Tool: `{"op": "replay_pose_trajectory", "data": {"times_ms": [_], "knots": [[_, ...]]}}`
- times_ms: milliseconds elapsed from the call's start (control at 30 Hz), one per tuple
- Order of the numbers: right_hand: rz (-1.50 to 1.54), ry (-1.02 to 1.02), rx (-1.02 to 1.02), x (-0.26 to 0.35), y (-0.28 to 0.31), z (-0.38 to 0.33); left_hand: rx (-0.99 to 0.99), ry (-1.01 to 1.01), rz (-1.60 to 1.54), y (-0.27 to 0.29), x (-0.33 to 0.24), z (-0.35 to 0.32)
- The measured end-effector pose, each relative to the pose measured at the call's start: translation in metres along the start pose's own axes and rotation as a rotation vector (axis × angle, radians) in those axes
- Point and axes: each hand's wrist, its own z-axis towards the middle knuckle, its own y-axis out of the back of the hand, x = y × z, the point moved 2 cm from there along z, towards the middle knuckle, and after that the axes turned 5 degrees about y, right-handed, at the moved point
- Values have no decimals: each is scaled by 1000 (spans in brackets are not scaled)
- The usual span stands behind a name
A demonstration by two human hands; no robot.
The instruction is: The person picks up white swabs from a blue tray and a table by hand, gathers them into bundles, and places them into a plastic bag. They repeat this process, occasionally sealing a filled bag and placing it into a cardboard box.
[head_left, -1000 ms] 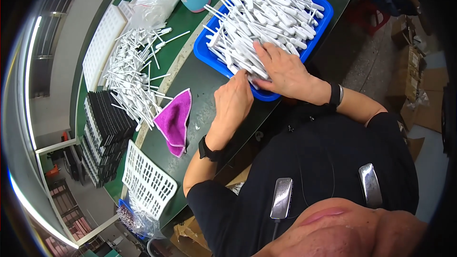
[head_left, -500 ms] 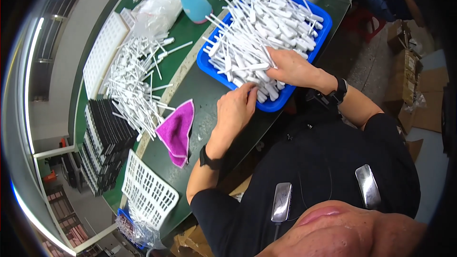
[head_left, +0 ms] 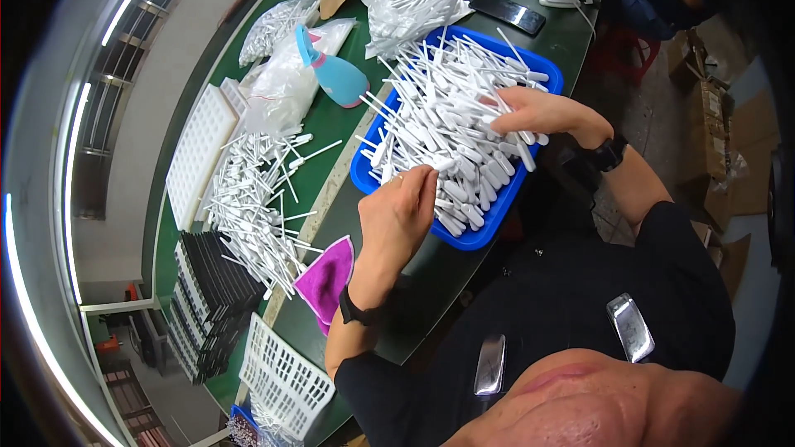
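Observation:
A heap of white plastic sticks with thick rounded ends (head_left: pixel 472 161) overfills a blue tray (head_left: pixel 473 240). At the tray's near left, my left hand (head_left: pixel 396 219) is closed, fingertips pressed together against the heap. A white piece lies right by those fingertips, but whether they grip it is hidden. Over the right side of the heap, my right hand (head_left: pixel 538 112) reaches in with thumb and fingers apart. Sticks show between and beneath them, none plainly gripped.
Left of the tray are loose white sticks (head_left: pixel 252 199), a blue spray bottle (head_left: pixel 339 79), a purple cloth (head_left: pixel 327 277), stacked black trays (head_left: pixel 211 298), a white perforated rack (head_left: pixel 286 377) and a white holed board (head_left: pixel 199 149). Behind lie a phone (head_left: pixel 507 12) and plastic bags (head_left: pixel 414 0).
My right hand has loosened from a bunch of sticks and moved right across the heap. My left hand stays by the near left edge. The whole view has shifted slightly.

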Motion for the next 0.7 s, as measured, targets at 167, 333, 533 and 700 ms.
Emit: {"op": "replay_pose_trajectory", "data": {"times_ms": [167, 333, 533, 700], "knots": [[-134, -55, 304, 0, 18, 12, 55, -15, 33, 8, 1, 36], [-104, -76, 316, 41, 38, -8, 3, 202, -7, 18, 30, 76], [-595, 1127, -244, 133, 124, 67, -148, 341, 73, 3, 47, 197], [-617, 1258, -680, 156, 98, 159, -127, 343, 86, -43, 90, 261]]}}
